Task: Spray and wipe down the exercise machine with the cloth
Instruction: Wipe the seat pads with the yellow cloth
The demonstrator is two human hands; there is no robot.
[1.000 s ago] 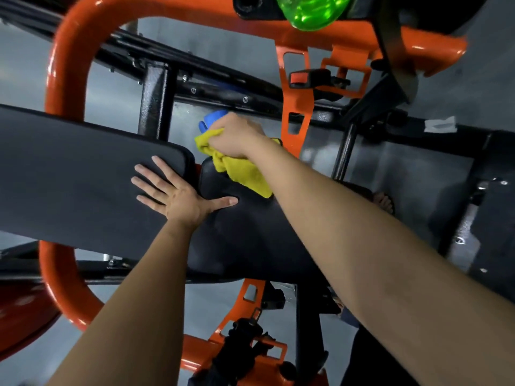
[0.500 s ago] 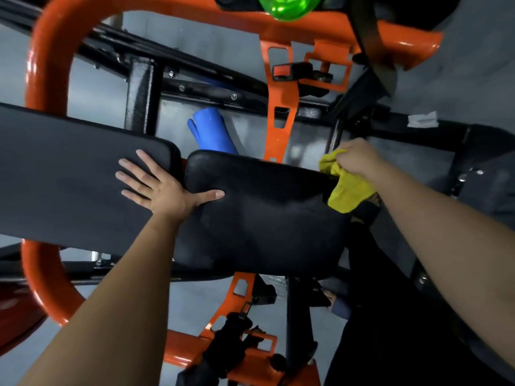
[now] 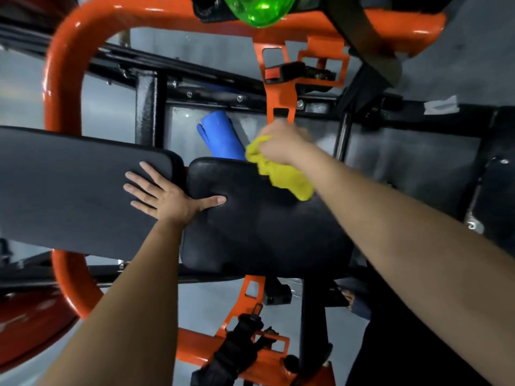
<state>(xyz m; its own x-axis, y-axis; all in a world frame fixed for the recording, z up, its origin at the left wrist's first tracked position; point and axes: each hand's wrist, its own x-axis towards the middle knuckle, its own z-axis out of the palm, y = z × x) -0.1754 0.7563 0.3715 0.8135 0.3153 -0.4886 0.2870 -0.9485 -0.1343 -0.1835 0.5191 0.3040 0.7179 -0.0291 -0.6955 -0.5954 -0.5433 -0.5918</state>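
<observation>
I judge this the wiping step. The machine (image 3: 62, 79), orange tube and black bars, spreads out under and around both my hands, and the cloth is down on its padding. The long pad (image 3: 69, 190) lies under my left fingers and runs off to that hand's outer side. The seat pad (image 3: 264, 232) starts under the same hand's thumb and reaches across beneath my right hand. Its black skin is dull with a faint sheen and dents a little beside my thumb. I can't tell wet from dry on it.

My left hand (image 3: 164, 196) is spread flat with straight fingers, pressing across the gap between the two pads and holding nothing. My right hand (image 3: 281, 144), slightly blurred, is curled tight round the cloth (image 3: 281, 176) at the seat pad's far edge. The cloth is yellow, soft and bunched, and a loose tail spills from my fist onto the pad.

A blue roll (image 3: 220, 135) pokes up from behind the pad just beside my right hand, towards my left. Whether it touches the cloth I can't tell. A green see-through thing (image 3: 259, 9) sits well beyond my right hand, perhaps the spray bottle.

The next move should be a firm sweep back across the seat pad towards me. After that my left hand would have to lift so the cloth can reach the long pad.
</observation>
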